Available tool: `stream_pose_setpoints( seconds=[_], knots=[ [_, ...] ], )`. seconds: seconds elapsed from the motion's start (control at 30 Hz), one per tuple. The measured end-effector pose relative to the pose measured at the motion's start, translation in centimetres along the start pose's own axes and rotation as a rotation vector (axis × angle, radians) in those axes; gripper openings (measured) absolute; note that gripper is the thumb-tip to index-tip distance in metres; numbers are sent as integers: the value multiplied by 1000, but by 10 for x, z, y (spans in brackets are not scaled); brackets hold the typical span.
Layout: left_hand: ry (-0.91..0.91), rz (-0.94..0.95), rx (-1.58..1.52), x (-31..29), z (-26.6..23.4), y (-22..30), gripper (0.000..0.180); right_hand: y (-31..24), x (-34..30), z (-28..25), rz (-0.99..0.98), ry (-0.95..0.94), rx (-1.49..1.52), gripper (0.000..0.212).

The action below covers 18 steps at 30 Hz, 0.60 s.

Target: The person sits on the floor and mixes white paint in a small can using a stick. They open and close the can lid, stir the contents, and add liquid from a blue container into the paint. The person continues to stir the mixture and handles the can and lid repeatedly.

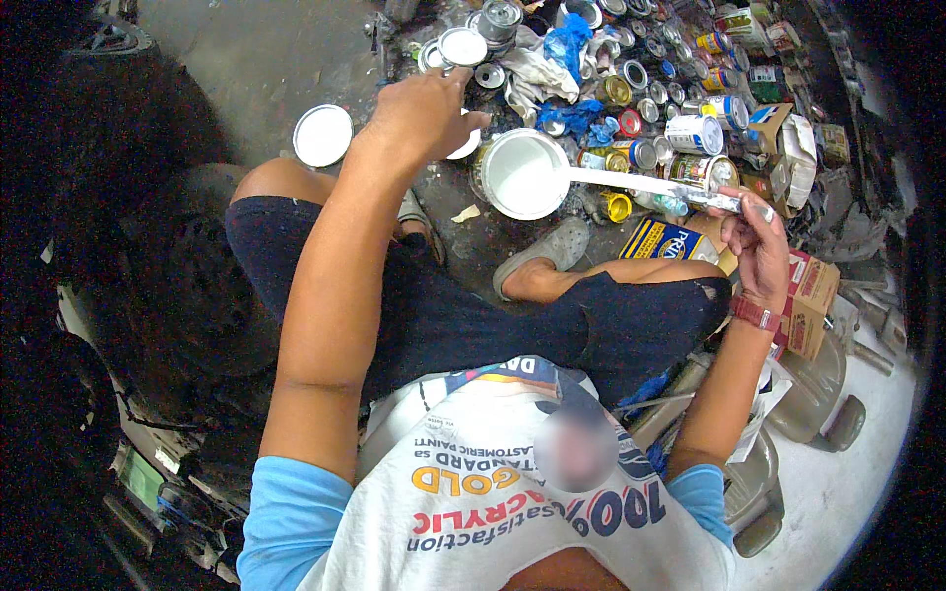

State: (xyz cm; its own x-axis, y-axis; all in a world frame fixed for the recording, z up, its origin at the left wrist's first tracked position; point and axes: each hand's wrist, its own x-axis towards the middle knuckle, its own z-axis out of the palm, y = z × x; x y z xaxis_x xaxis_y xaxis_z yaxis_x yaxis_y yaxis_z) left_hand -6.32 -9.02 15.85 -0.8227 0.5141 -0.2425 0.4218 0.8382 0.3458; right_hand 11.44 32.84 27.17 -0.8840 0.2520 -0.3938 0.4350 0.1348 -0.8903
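Note:
My right hand grips one end of a long white-coated stirring stick, its far end reaching the rim of a round tub of white paint. The tub sits on the floor in front of my feet. My left hand is stretched out, thumb apart from the fingers. Its fingertips are close to a can with a white top; whether they touch it is unclear. Partly hidden beside that hand is another white round top. A white round lid lies to the left of my forearm.
Many paint cans crowd the floor at the far right, with crumpled blue plastic and a whitish rag among them. Cardboard boxes stand by my right wrist. A yellow cap lies near the tub. My crossed legs are close by.

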Motion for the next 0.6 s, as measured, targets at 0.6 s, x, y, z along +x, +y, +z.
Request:
stream_pose_setpoints(
  seconds=[0.6],
  knots=[
    [-320, -160, 223, 2, 56, -46, 70, 158, 74, 198, -397, -93, -1083, 29]
  ],
)
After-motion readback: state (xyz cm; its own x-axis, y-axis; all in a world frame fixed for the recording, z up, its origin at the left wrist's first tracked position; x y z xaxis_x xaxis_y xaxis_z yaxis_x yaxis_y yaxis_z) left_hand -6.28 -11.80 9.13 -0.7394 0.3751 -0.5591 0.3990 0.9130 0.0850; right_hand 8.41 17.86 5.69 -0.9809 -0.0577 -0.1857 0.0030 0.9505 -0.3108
